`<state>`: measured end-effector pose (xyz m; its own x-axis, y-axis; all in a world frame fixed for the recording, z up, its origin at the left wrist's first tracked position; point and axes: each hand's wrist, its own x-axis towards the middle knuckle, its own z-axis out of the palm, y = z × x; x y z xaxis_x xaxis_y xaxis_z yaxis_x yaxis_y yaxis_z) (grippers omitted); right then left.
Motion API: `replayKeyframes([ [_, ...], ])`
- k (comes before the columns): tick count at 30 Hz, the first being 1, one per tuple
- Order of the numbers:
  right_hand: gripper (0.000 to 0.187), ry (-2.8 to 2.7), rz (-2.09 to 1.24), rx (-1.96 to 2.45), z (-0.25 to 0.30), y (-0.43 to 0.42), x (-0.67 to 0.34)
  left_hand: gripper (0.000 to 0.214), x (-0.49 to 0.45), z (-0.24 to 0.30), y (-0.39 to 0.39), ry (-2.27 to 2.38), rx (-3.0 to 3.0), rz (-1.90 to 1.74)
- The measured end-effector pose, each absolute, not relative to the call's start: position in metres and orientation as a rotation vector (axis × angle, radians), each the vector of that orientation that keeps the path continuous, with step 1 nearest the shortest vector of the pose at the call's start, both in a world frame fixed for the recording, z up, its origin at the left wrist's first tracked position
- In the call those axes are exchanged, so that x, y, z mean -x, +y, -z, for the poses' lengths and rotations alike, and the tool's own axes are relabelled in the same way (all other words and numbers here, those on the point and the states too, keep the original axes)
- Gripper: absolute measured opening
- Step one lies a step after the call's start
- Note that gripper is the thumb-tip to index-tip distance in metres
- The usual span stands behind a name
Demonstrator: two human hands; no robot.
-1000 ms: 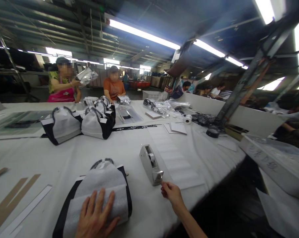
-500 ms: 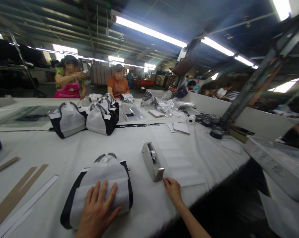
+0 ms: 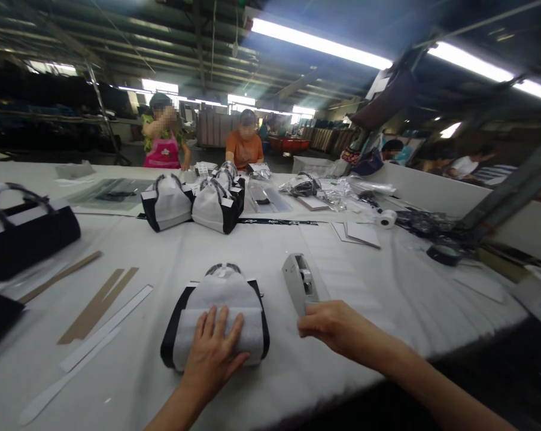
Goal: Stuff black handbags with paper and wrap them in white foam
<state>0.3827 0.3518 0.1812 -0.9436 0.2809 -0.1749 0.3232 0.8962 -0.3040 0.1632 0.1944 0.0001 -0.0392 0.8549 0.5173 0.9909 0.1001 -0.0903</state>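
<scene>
A black bag wrapped in white padding point(image 3: 216, 311) lies on the white table point(image 3: 387, 287) in front of me. My left hand point(image 3: 214, 353) lies flat on the wrap, fingers stretched out, pressing it down. A grey tape dispenser point(image 3: 300, 282) stands just to the right of the bag. My right hand point(image 3: 337, 328) is at the dispenser's near end, fingers pinched together, likely on tape too thin to see.
Two more wrapped bags point(image 3: 192, 206) sit mid-table, a black bag point(image 3: 26, 230) at the left edge. Cardboard and white strips point(image 3: 100, 311) lie left of me. A tape roll point(image 3: 388, 218), cards and plastic packets lie further right. Two people work at the far side.
My view has swung to the left. My right hand has moved from beside the dispenser's cutter toward the bag, fingers still pinched. The left hand stays on the wrap.
</scene>
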Motion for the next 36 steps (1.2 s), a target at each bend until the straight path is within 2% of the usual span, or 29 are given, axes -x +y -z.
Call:
replayKeyframes([
  [2, 0.027, 2.819, 0.661, -0.156, -0.21, 0.346, -0.354, 0.066, -0.163, -0.002, 0.194, -1.935, 1.794, 0.429],
  [5, 0.024, 2.674, 0.662, 0.02, -0.218, 0.349, -0.314, 0.065, -0.164, -0.005, 0.195, -1.967, 1.783, 0.471],
  [15, 0.013, 2.633, 0.23, 0.158, -0.138, 0.395, -0.211, 0.072, -0.162, -0.004, 0.197, -2.027, 1.819, 0.455],
  [21, 0.007, 2.583, 0.156, 0.207, -0.116, 0.405, -0.191, 0.073, -0.157, -0.001, 0.2, -1.969, 1.817, 0.451],
  [28, 0.01, 2.53, 0.167, 0.18, -0.111, 0.412, -0.192, 0.075, -0.165, -0.012, 0.205, -2.055, 1.787, 0.504],
  [30, 0.018, 2.569, 0.21, 0.111, -0.109, 0.416, -0.193, 0.073, -0.166, -0.013, 0.206, -2.039, 1.785, 0.507],
  [34, 0.061, 2.675, 0.237, -0.152, -0.1, 0.431, -0.194, 0.07, -0.164, -0.01, 0.206, -1.991, 1.809, 0.493],
  [36, 0.07, 2.653, 0.296, -0.265, -0.093, 0.442, -0.195, 0.069, -0.163, -0.009, 0.206, -1.995, 1.812, 0.493],
])
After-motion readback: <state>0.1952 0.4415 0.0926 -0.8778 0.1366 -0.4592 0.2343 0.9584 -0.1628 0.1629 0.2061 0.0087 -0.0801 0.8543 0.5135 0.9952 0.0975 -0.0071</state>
